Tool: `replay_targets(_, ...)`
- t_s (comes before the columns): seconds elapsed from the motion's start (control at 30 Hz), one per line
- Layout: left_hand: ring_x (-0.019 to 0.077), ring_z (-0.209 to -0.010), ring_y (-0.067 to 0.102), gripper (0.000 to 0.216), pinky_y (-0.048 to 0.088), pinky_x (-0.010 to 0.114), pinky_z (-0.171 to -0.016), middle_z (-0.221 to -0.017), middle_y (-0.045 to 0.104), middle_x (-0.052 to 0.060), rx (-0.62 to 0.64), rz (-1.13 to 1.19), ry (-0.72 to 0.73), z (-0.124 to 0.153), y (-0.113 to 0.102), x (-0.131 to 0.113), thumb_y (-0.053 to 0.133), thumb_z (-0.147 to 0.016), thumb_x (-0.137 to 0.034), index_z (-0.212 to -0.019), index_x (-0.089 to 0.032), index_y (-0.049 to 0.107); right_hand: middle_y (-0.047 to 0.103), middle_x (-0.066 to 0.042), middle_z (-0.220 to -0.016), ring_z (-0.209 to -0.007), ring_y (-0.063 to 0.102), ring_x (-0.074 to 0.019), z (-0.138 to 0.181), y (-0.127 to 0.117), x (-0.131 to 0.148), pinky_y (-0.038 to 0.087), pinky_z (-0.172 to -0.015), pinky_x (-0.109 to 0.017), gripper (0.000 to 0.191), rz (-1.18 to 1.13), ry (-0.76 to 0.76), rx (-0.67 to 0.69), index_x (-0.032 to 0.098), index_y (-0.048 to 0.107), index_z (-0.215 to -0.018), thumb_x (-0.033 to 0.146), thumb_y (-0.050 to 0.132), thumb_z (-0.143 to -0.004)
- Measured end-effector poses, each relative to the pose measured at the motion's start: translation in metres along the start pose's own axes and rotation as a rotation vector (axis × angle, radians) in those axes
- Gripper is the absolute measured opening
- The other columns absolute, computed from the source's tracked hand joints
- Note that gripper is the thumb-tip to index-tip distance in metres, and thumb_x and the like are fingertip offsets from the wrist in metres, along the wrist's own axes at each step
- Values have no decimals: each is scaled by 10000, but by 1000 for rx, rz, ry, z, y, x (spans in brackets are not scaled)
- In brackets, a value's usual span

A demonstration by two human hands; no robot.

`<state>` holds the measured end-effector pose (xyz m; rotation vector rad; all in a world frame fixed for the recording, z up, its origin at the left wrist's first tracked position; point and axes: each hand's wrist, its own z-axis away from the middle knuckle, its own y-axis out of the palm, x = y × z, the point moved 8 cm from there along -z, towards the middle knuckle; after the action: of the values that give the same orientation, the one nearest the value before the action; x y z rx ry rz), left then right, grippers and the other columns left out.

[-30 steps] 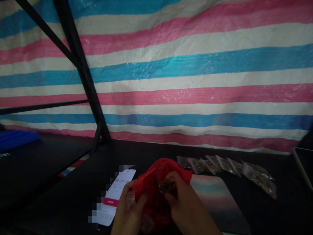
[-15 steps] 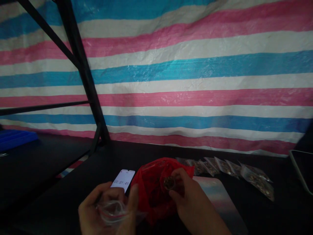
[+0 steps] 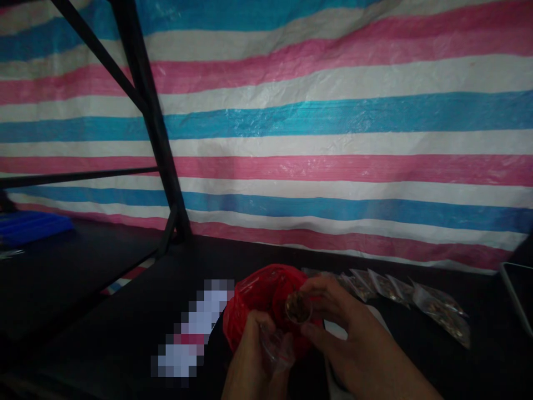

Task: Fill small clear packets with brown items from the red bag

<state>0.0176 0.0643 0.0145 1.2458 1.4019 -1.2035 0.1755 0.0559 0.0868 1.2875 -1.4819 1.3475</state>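
Observation:
My left hand (image 3: 254,361) sits low at the centre, its fingers pinching a small transparent zip bag (image 3: 275,349). My right hand (image 3: 350,333) holds a small round object with brown contents and a see-through rim (image 3: 298,307) between fingertips and thumb; exactly what it is, I cannot tell. Both hands are directly in front of a crumpled red plastic bag (image 3: 260,305), and the round object overlaps it. The bag's lower part and inside are hidden by my hands.
A phone with a pixelated screen (image 3: 194,328) lies left of the red bag on the black table (image 3: 104,289). Several small filled zip bags (image 3: 400,291) lie in a row at the right. A striped tarp (image 3: 316,139) and black metal frame (image 3: 156,122) stand behind.
My left hand has moved right, off the phone, carrying the transparent bag to the red bag's front. My right hand has moved slightly right and now covers more of the mat.

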Motion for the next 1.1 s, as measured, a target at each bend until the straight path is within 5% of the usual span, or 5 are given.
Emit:
replay_targets(0.27, 283, -886, 720, 124, 533, 356, -802, -983, 775, 75, 52, -32, 28, -9, 1, 5, 749, -811, -310, -921, -261, 721, 767, 7, -1111, -1052, 701, -202, 5, 11, 6, 511, -930, -307, 408, 339, 98, 88, 290, 704, -1067, 8, 601, -791)
replay_targets(0.47, 355, -1122, 740, 307, 570, 422, -929, -1203, 793, 137, 124, -108, 96, -11, 6, 18, 734, -851, -310, -1152, -260, 761, 756, 0, -1165, -1070, 692, -212, 4, 20, -3, 481, -934, -328, 414, 485, 94, 137, 285, 714, -1067, 4, 600, -784)
replay_targets(0.73, 353, -1179, 745, 417, 578, 463, -986, -1255, 783, 149, 133, -103, 36, -10, 9, 30, 682, -870, -248, -1286, -245, 670, 754, 0, -1201, -1071, 720, -167, 4, 29, -4, 511, -921, -245, 550, 388, -44, 203, 280, 771, -1080, -71, 509, -747)
replay_targets(0.93, 378, -1363, 648, 629, 506, 514, -1138, -1431, 707, 160, 132, -163, 52, -6, 5, 21, 762, -802, -241, -1412, -257, 607, 707, -9, -1342, -1144, 710, -160, 6, 33, -6, 538, -918, -219, 603, 349, 17, 236, 317, 799, -1208, -45, 480, -846)
replay_targets(1.1, 344, -1252, 722, 600, 581, 445, -1025, -1321, 765, 124, 117, -56, 26, 2, 6, 3, 796, -782, -333, -1343, -263, 594, 689, -2, -1315, -1183, 684, -156, 6, 24, -15, 506, -1019, -260, 607, 319, -16, 195, 324, 790, -1215, -43, 511, -820)
